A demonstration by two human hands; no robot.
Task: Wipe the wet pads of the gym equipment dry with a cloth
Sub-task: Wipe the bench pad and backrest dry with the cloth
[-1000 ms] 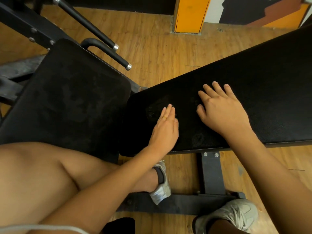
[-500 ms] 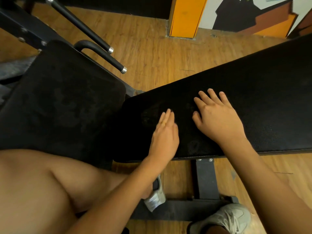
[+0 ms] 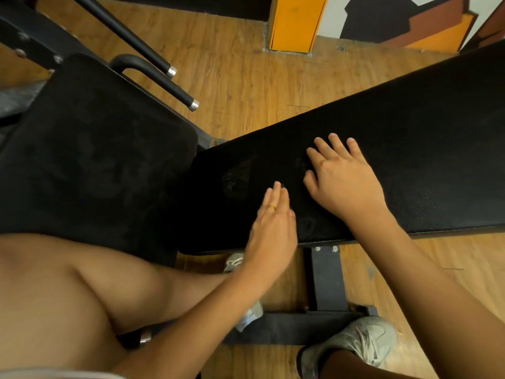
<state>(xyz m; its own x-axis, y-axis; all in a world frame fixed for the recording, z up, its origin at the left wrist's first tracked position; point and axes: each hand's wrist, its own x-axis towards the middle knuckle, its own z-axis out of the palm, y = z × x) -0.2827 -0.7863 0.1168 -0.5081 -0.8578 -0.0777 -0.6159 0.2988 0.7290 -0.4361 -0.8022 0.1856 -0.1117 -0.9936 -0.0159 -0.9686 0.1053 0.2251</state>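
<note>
A long black bench pad (image 3: 410, 149) runs from the middle to the right edge, with faint damp marks near its left end. My right hand (image 3: 344, 179) lies flat on it, fingers spread. My left hand (image 3: 273, 225) has straight fingers together, edge-on over the pad's near edge, a ring on one finger; whether it touches the pad I cannot tell. A second black seat pad (image 3: 90, 160) fills the left, with dull smudges. No cloth is in view.
Two black bars with metal end caps (image 3: 177, 91) jut out beyond the seat pad. The bench's steel post and foot (image 3: 325, 283) stand on the wooden floor. My bare knee (image 3: 68, 296) and grey shoes (image 3: 352, 343) are below. An orange pillar (image 3: 295, 23) stands behind.
My left hand has slid back toward the pad's near edge. My right hand has stayed flat on the pad. The view has tilted slightly.
</note>
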